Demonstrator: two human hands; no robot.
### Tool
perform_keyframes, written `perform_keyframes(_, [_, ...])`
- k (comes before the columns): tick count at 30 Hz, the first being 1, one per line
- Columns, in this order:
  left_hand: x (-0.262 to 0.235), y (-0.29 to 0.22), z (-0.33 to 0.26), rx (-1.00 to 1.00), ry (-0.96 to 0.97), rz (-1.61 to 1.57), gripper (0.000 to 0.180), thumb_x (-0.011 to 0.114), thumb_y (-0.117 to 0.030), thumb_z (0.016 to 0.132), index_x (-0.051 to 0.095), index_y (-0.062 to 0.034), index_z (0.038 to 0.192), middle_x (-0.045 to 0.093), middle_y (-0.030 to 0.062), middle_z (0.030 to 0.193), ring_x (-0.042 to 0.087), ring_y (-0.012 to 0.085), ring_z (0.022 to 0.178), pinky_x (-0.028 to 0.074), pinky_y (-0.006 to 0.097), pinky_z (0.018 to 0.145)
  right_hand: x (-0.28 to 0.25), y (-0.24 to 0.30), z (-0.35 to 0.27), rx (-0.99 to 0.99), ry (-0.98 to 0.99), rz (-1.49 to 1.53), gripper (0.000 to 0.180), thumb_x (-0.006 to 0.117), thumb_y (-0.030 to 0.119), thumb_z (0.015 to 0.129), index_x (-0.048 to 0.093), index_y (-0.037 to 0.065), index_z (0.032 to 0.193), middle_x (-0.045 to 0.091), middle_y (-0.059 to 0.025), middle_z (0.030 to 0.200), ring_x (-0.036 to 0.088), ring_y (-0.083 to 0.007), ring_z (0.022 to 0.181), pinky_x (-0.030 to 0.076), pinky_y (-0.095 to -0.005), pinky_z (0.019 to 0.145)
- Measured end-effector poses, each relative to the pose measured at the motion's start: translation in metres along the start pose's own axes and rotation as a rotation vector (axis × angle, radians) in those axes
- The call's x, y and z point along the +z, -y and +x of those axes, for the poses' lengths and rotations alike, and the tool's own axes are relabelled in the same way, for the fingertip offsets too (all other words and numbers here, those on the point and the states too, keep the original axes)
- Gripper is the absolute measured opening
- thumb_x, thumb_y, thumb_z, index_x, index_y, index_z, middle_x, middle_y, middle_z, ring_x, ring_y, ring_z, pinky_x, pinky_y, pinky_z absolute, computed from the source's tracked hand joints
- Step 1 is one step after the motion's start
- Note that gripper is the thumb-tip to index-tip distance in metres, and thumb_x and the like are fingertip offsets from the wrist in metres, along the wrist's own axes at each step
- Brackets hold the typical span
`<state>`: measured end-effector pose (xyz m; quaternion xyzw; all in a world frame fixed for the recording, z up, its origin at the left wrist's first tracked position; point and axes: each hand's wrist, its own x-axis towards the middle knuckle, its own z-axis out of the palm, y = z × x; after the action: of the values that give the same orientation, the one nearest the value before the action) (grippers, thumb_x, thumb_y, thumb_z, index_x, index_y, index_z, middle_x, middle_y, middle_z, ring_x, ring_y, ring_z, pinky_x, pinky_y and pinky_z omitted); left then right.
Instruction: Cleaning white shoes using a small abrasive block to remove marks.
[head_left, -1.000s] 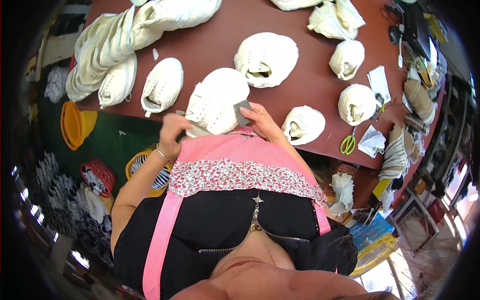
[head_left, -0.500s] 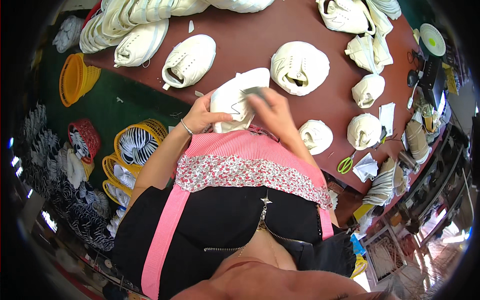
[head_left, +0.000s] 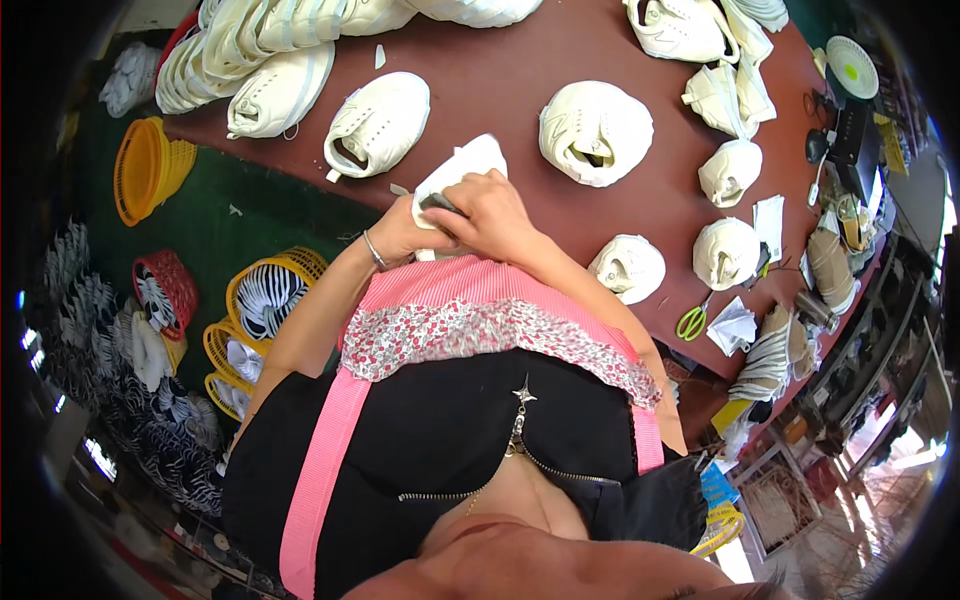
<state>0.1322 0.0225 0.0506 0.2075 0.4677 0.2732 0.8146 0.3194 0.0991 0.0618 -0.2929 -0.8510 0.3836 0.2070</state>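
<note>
At the near edge of the table, my left hand [head_left: 402,230] is closed on a white shoe upper [head_left: 466,160], gripping its left side. My right hand [head_left: 494,216] lies over the same upper with its fingers curled round a small dark tool [head_left: 440,204], whose kind I cannot make out. The tool's end is close to my left fingers, and both hands nearly touch. Much of the upper's lower part is hidden behind my hands. Beyond them sit a lace-holed white upper [head_left: 380,120] and a rounder one [head_left: 594,130].
The reddish-brown table [head_left: 480,70] carries a row of stacked uppers [head_left: 270,50] at far left. Green-handled scissors [head_left: 691,322] lie at right near small uppers [head_left: 726,252]. Yellow baskets [head_left: 150,170] and a red basket [head_left: 165,290] stand at left below the table.
My right hand has moved left across the upper, bringing the dark tool beside my left fingers. The upper has turned and shifted slightly left, and more of it is covered.
</note>
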Motion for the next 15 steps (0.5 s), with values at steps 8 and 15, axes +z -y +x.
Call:
perform_keyframes(8, [0.003, 0.016, 0.002, 0.116, -0.117, -0.037, 0.046, 0.072, -0.003, 0.090, 0.057, 0.0022, 0.133, 0.067, 0.0106, 0.123, 0.066, 0.0182, 0.110, 0.054, 0.034, 0.097, 0.000, -0.050, -0.006, 0.414, -0.145, -0.091, 0.024, 0.068, 0.027, 0.091, 0.073, 0.005, 0.083, 0.066, -0.0146, 0.067, 0.064, -0.0328, 0.063, 0.049, -0.0452, 0.069])
perform_keyframes(15, [0.009, 0.016, 0.014, 0.046, 0.032, -0.631, 0.070, 0.027, -0.057, 0.106, 0.040, -0.0022, 0.147, 0.057, 0.0146, 0.138, 0.059, 0.0271, 0.125, 0.050, 0.042, 0.106, -0.007, -0.022, -0.007, 0.021, -0.074, -0.126, 0.031, 0.070, 0.036, 0.088, 0.070, 0.009, 0.073, 0.065, -0.0114, 0.068, 0.063, -0.0298, 0.066, 0.042, -0.0438, 0.065])
